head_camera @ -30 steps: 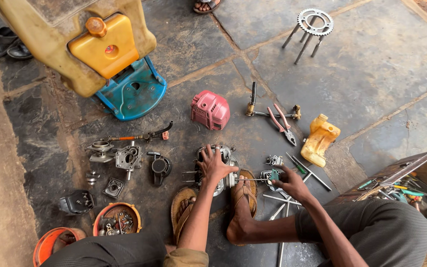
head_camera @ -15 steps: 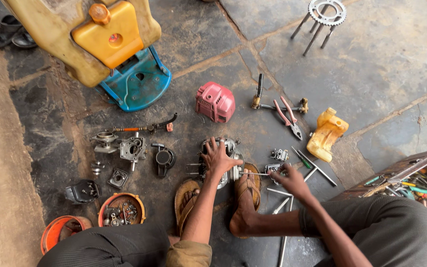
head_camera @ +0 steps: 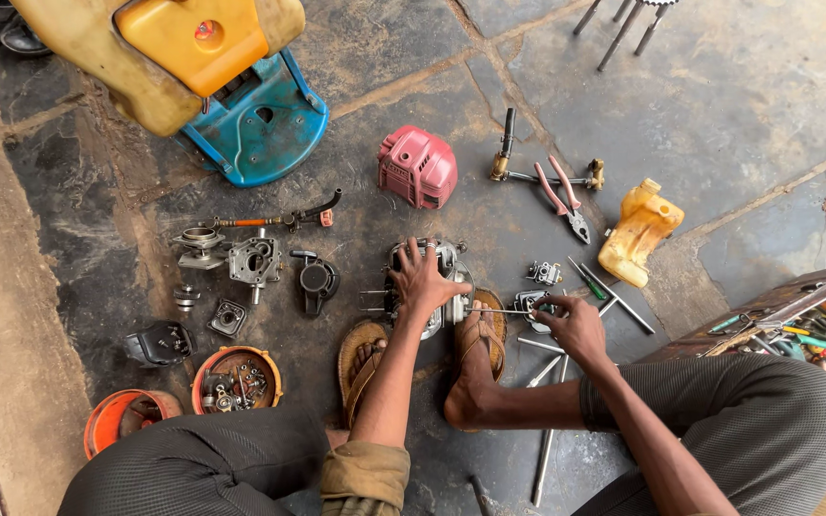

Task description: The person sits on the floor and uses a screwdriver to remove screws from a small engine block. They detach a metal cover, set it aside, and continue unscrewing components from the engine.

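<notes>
While the person squats on the stone floor [head_camera: 738, 105], the left hand [head_camera: 421, 279] lies spread over a small engine [head_camera: 432, 287] wedged between the sandalled feet, fingers splayed, clasping nothing. The right hand [head_camera: 571, 323] has its grip closed on a thin rod [head_camera: 499, 311] that points into the engine's side. A pink cover [head_camera: 417, 167] sits beyond the engine, pliers [head_camera: 562, 196] and a yellow part [head_camera: 639, 232] to its right.
</notes>
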